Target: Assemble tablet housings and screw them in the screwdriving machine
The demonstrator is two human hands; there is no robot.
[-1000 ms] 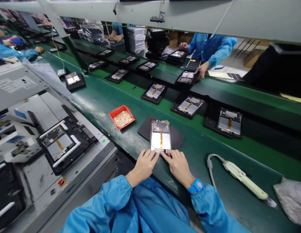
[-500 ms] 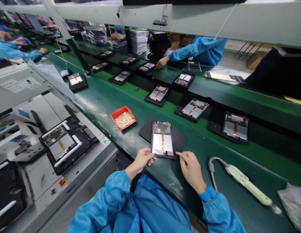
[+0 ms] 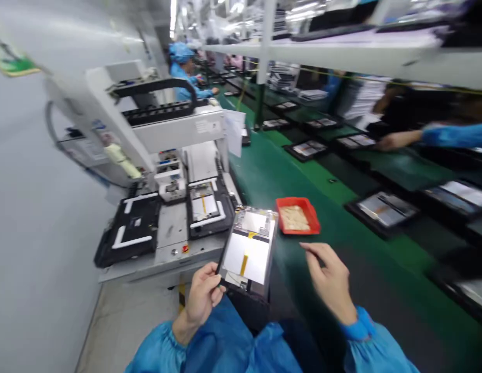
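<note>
My left hand [image 3: 204, 296] grips the lower left corner of an open tablet [image 3: 249, 251], thumb on top. The tablet is lifted and tilted, its silvery battery and orange ribbon facing up. My right hand [image 3: 329, 277] is off the tablet, over the green bench to its right. Its thumb and index finger come together at the tips, and whether anything small is between them cannot be made out. Just beyond the tablet's upper right corner sits a red tray [image 3: 317, 223] of small beige pieces.
At the left stands a white machine [image 3: 174, 127] with a black fixture [image 3: 138, 228] and another open tablet [image 3: 203, 202] in a second fixture. Open tablets on black pads line the green belt at right. A co-worker's hand [image 3: 398, 141] reaches in there.
The view has swung left toward the machine. My left hand has raised the tablet off the black pad and carried it left. My right hand has come away from the tablet's edge.
</note>
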